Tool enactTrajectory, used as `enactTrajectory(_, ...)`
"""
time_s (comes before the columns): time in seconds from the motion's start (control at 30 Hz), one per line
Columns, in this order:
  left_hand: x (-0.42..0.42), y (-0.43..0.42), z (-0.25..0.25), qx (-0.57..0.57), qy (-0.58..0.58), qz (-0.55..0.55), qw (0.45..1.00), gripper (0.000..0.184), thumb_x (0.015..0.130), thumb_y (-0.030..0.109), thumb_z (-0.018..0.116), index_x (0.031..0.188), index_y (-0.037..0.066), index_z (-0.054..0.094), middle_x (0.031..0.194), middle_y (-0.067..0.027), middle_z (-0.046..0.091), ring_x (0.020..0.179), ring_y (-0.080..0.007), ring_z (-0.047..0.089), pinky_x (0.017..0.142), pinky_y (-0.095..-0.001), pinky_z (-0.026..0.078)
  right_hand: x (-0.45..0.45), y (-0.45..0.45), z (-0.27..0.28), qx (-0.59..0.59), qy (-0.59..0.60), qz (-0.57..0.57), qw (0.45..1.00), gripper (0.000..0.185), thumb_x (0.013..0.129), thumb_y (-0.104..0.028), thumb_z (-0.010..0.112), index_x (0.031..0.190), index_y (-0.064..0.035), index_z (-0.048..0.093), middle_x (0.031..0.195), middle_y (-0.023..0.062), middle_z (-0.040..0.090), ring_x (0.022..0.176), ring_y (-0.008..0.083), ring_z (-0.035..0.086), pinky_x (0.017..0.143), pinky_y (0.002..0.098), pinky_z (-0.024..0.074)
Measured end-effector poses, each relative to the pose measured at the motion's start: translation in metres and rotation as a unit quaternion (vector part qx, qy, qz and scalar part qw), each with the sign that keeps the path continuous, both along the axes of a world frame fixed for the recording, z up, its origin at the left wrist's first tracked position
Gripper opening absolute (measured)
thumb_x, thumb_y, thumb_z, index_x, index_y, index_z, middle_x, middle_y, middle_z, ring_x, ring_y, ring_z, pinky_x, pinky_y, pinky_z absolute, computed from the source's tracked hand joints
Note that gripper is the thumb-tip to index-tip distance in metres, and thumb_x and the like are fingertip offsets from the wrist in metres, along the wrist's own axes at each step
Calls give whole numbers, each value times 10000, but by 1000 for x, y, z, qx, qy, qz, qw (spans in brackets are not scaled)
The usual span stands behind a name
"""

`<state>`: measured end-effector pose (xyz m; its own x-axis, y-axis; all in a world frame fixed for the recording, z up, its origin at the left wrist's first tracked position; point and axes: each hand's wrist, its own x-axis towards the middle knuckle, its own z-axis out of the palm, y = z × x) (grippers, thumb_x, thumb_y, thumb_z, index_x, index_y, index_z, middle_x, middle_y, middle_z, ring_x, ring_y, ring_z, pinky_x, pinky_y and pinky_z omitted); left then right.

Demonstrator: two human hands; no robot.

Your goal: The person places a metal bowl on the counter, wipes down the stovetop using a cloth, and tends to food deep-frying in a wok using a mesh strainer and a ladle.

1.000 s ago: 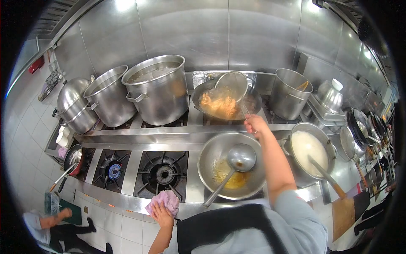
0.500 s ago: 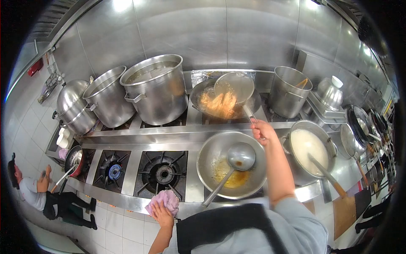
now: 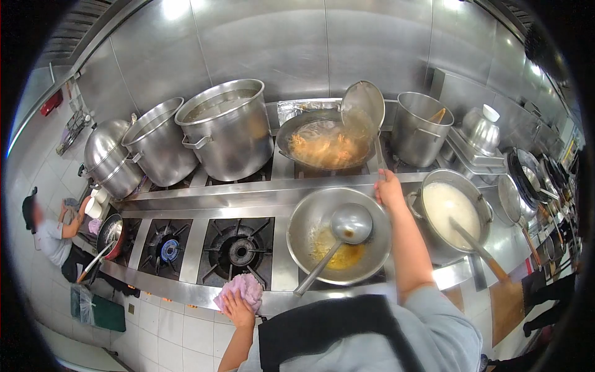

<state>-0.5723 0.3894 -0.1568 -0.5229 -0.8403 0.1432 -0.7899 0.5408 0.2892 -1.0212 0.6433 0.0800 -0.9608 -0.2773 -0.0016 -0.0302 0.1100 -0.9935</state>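
My right hand point(image 3: 388, 189) is closed around the handle of a strainer point(image 3: 364, 102). The strainer is tipped up on its side at the right rim of the back wok point(image 3: 290, 132). Orange-brown food pieces point(image 3: 325, 149) lie bubbling in that wok, under some steam. My left hand point(image 3: 240, 310) grips a bunched pink cloth point(image 3: 246, 286) at the front edge of the stove. Between my arms sits a wide metal wok point(image 3: 300, 229) with a little yellow liquid. A ladle point(image 3: 351, 220) rests in it, its handle over the front rim.
Large stockpots point(image 3: 226, 146) stand at the back left, and another pot point(image 3: 421, 146) at the back right. Right of my arm is a pot of whitish liquid point(image 3: 447, 214) with a ladle. A burner point(image 3: 168, 250) shows blue flame. At far left, a person point(image 3: 52, 242) stands by a pan point(image 3: 114, 232).
My right hand has swung the strainer right and turned it up on its side; the food now lies in the wok. My left hand stays put. The person at left has moved closer to the stove.
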Motion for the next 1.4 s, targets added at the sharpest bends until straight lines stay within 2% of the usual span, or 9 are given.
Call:
enactTrajectory(0.27, 0, 1, 0, -12, 1, 4, 1000, 433, 890, 206, 447, 1318, 148, 414, 1452, -109, 279, 1383, -317, 136, 1060, -519, 160, 24, 14, 23, -105, -52, 44, 992, 494, 814, 26, 396, 1304, 7, 338, 693, 70, 516, 411, 119, 432, 327, 272, 343)
enactTrajectory(0.47, 0, -2, -4, -6, -1, 7, 1000, 438, 890, 217, 450, 1321, 151, 410, 1460, -110, 263, 1379, -317, 148, 1062, -515, 163, 64, 4, 29, -75, -80, 124, 986, 477, 819, 32, 376, 1295, 11, 348, 706, 71, 512, 400, 110, 409, 328, 263, 326)
enactTrajectory(0.67, 1, -1, -3, -11, -3, 4, 1000, 432, 886, 210, 454, 1314, 152, 420, 1455, -113, 276, 1374, -319, 163, 1056, -524, 167, 86, -14, 16, 52, -38, 151, 986, 484, 825, 23, 355, 1306, -20, 368, 715, 72, 522, 376, 112, 407, 325, 273, 326)
enactTrajectory(0.73, 2, -1, -4, -11, -5, 1, 1000, 433, 884, 205, 457, 1312, 151, 422, 1458, -114, 271, 1376, -320, 155, 1053, -527, 169, 86, -16, 13, 77, -26, 157, 984, 468, 835, 6, 364, 1300, -42, 392, 721, 68, 523, 400, 103, 423, 350, 273, 349)
enactTrajectory(0.8, 1, -1, -6, -17, -3, 1, 1000, 434, 883, 204, 459, 1312, 152, 422, 1459, -115, 269, 1376, -320, 154, 1053, -527, 167, 89, -18, 17, 186, 39, 124, 974, 438, 836, -13, 397, 1272, -43, 434, 781, 134, 594, 519, 215, 567, 477, 352, 461)
enactTrajectory(0.83, 1, -1, -6, -24, -3, 1, 1000, 435, 882, 202, 461, 1312, 153, 422, 1460, -116, 267, 1377, -320, 154, 1053, -526, 166, 82, -18, 7, 187, 39, 124, 974, 438, 836, -13, 397, 1272, -43, 434, 781, 134, 594, 519, 215, 567, 477, 352, 461)
enactTrajectory(0.9, 2, -1, -7, -21, 1, 1, 1000, 439, 878, 202, 465, 1312, 154, 421, 1461, -116, 266, 1376, -319, 156, 1053, -525, 163, 64, -20, -20, 243, 197, 88, 946, 409, 826, -29, 443, 1234, -38, 473, 914, 220, 629, 776, 354, 632, 701, 433, 494)
enactTrajectory(1.0, 2, -2, -6, -16, 2, 3, 1000, 448, 872, 202, 474, 1313, 155, 419, 1460, -116, 267, 1376, -319, 159, 1055, -524, 157, 61, -24, -19, 279, 173, 66, 942, 407, 811, -32, 472, 1218, -36, 484, 995, 258, 604, 947, 421, 575, 828, 472, 452)
enactTrajectory(1.4, 1, 1, -2, -7, 13, 3, 1000, 449, 868, 191, 475, 1311, 140, 420, 1457, -120, 268, 1372, -332, 157, 1060, -529, 144, 45, -26, -29, 392, 224, 12, 892, 419, 834, -42, 455, 1252, -55, 464, 1009, 259, 604, 966, 388, 583, 844, 460, 457)
